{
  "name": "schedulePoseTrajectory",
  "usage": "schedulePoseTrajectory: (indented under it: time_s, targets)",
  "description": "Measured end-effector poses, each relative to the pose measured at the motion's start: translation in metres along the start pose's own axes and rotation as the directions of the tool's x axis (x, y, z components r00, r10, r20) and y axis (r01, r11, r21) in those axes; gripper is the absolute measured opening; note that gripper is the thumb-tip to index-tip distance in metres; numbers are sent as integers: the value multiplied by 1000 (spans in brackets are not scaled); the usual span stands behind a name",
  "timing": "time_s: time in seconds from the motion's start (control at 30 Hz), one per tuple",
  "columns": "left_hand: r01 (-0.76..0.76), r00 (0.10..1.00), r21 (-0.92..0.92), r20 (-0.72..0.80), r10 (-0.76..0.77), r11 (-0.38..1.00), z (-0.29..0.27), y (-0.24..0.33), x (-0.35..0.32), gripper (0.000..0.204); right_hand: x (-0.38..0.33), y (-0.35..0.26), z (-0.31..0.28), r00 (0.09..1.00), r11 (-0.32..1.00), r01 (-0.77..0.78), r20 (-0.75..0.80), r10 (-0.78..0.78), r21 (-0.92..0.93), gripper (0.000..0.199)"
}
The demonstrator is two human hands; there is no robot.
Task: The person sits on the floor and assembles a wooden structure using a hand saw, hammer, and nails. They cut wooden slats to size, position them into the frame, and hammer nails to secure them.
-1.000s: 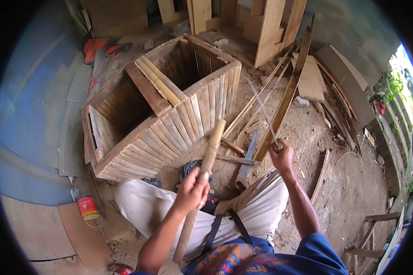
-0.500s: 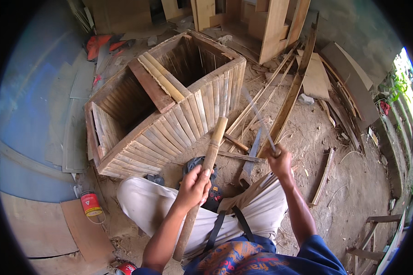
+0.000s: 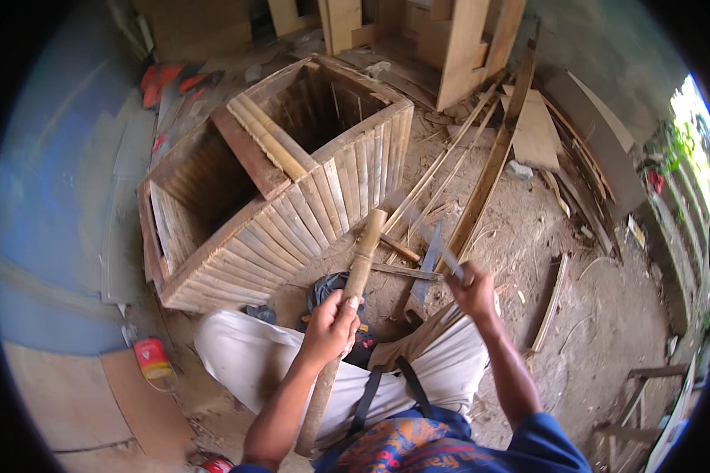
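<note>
My left hand is wrapped round the middle of a bamboo pole, which slants up from my lap with its pale cut end away from me. In my right hand, closed on its handle, is a long-bladed knife. Its blade points up and left toward the pole's far end and is smeared by motion, so I cannot tell whether it touches. Just beyond the pole stands a box frame clad in bamboo strips, with two openings split by a crosspiece.
A handsaw and a wooden tool handle lie on the dirt floor between my hands and the box. Long strips stretch away at right. A red-and-yellow can stands left of my knee, by a flat board.
My right hand has shifted slightly left and down, and the knife's blade has swung down toward the pole. The whole view has shifted a little; the left hand keeps its hold.
</note>
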State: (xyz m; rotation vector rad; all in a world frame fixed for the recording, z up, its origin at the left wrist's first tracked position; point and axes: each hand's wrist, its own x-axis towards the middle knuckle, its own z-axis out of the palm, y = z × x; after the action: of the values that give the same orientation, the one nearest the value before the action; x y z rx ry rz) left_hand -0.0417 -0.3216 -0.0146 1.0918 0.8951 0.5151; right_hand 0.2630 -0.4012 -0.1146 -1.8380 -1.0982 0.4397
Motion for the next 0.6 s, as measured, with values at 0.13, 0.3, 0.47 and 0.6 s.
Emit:
schedulePoseTrajectory:
  time_s: [0.13, 0.3, 0.47, 0.6]
  targets:
    - [-134, 990, 167, 72, 123, 977, 10, -21, -1, 18, -10, -21, 15, 950, 913, 304, 164, -267, -271, 30]
    - [-22, 1000, 77, 2, 22, 997, -1, -18, -4, 19, 7, 2, 32, 972, 918, 226, 142, -189, -326, 26]
    - [25, 999, -10, 31, -25, 1000, -6, 1, -28, 23, 70, 54, 33, 979, 964, -167, 84, 188, -209, 23]
    - [24, 1000, -37, -5, -24, 999, -14, 6, -67, 24, 109, 81, -34, 923, 895, -246, -371, 99, -372, 40]
